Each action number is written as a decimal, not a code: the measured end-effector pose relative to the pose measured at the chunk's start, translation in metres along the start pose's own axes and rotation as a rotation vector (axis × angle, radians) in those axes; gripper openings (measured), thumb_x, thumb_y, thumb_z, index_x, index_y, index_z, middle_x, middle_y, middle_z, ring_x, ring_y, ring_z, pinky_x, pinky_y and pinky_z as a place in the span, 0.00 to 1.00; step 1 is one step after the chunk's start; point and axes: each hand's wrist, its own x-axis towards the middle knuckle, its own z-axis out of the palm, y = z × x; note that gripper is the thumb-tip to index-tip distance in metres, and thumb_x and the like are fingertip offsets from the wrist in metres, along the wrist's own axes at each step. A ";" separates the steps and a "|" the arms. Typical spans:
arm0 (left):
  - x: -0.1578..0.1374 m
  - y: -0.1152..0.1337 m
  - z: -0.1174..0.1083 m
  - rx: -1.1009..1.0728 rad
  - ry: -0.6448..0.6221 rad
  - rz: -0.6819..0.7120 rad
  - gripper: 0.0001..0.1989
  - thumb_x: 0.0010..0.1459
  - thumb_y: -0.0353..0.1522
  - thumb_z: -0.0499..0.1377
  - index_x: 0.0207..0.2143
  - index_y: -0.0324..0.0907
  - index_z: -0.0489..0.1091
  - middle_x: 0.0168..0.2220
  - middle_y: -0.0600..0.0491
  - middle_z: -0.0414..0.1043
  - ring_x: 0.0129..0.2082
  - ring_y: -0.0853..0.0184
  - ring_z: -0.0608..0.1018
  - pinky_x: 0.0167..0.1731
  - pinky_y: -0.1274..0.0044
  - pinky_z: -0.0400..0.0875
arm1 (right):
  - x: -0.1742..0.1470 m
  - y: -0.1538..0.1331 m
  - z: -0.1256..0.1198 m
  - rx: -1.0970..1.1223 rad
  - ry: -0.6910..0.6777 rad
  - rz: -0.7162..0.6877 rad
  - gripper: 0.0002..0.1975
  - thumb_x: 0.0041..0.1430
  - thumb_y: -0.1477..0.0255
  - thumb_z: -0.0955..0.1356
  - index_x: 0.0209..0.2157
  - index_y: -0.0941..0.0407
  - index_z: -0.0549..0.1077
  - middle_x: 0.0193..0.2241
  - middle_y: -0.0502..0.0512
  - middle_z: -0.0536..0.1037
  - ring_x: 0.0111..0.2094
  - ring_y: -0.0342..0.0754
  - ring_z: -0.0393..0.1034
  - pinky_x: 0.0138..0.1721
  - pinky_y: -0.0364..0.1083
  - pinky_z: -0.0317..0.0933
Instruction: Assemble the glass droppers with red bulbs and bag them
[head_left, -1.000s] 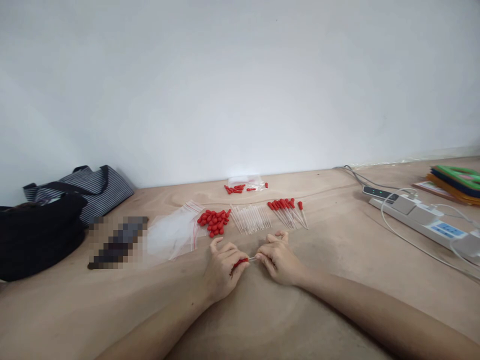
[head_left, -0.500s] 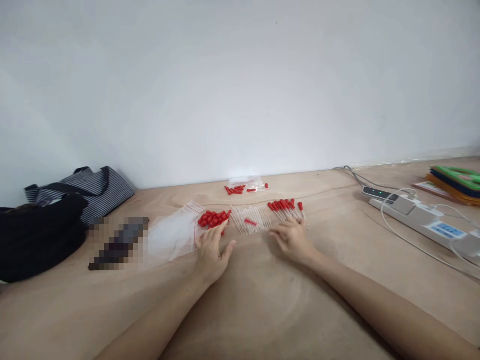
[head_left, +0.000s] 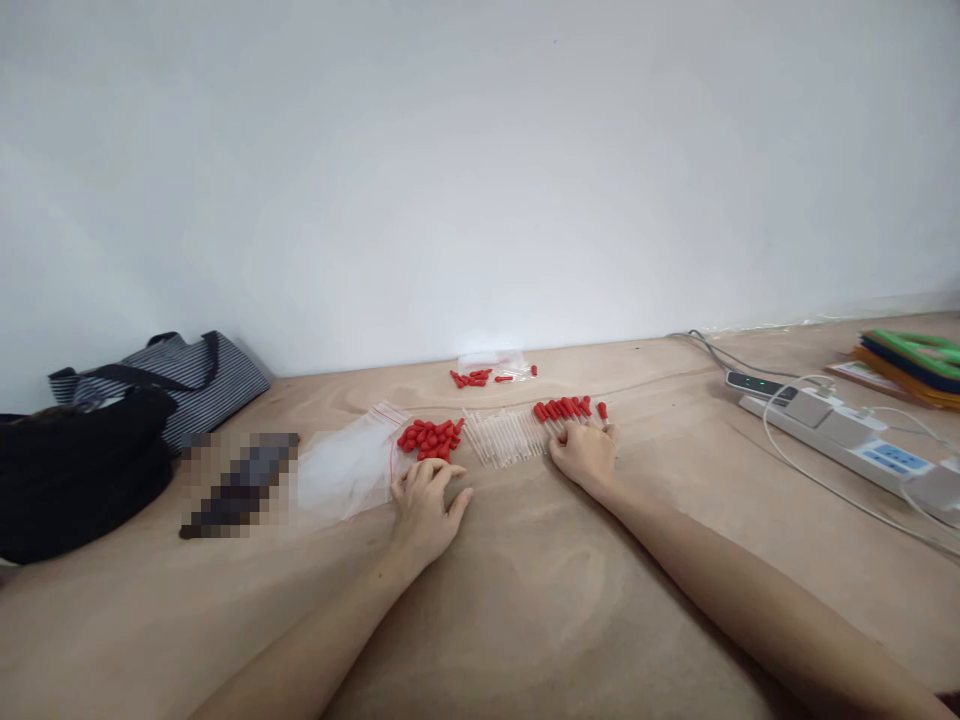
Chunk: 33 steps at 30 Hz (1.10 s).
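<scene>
My left hand [head_left: 426, 505] rests on the table with its fingers apart, holding nothing. Its fingertips are just in front of a pile of red rubber bulbs [head_left: 429, 438]. My right hand [head_left: 586, 455] is curled over the lower part of a row of glass droppers with red bulbs [head_left: 562, 408]; their tubes are mostly hidden under it. One dropper [head_left: 602, 410] at the right end of the row stands slightly apart from the others. Between my hands lies a row of bare glass tubes [head_left: 504, 438], side by side.
Clear plastic zip bags [head_left: 345, 475] lie left of the bulbs. Farther back, more red bulbs [head_left: 471, 378] lie by another clear bag [head_left: 491, 362]. A power strip [head_left: 847, 435] with cables is at right, a striped bag [head_left: 214, 380] and black cloth item [head_left: 82, 470] at left.
My right hand has shifted slightly right and forward over the droppers. A blurred red piece above the bare tubes is gone. My left fingers have drawn back a little from the bulb pile.
</scene>
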 end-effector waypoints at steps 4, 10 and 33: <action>0.008 -0.005 0.000 0.088 0.077 0.022 0.07 0.50 0.33 0.57 0.34 0.44 0.70 0.36 0.50 0.69 0.40 0.59 0.69 0.42 0.64 0.53 | 0.005 -0.003 -0.004 0.024 0.015 -0.009 0.12 0.52 0.67 0.61 0.25 0.56 0.72 0.26 0.55 0.75 0.37 0.52 0.64 0.44 0.54 0.43; 0.030 -0.014 0.003 0.244 0.195 0.029 0.08 0.50 0.35 0.58 0.33 0.42 0.71 0.36 0.47 0.69 0.41 0.57 0.67 0.43 0.62 0.50 | 0.014 -0.021 -0.010 0.000 -0.146 0.027 0.13 0.53 0.67 0.60 0.25 0.55 0.74 0.29 0.57 0.75 0.40 0.54 0.63 0.45 0.55 0.42; 0.030 -0.016 -0.007 0.343 0.239 0.058 0.11 0.54 0.38 0.53 0.33 0.41 0.70 0.35 0.46 0.69 0.39 0.56 0.67 0.43 0.61 0.49 | -0.023 -0.003 -0.023 0.220 -0.009 -0.338 0.10 0.52 0.67 0.63 0.21 0.56 0.71 0.24 0.52 0.74 0.34 0.48 0.63 0.39 0.48 0.45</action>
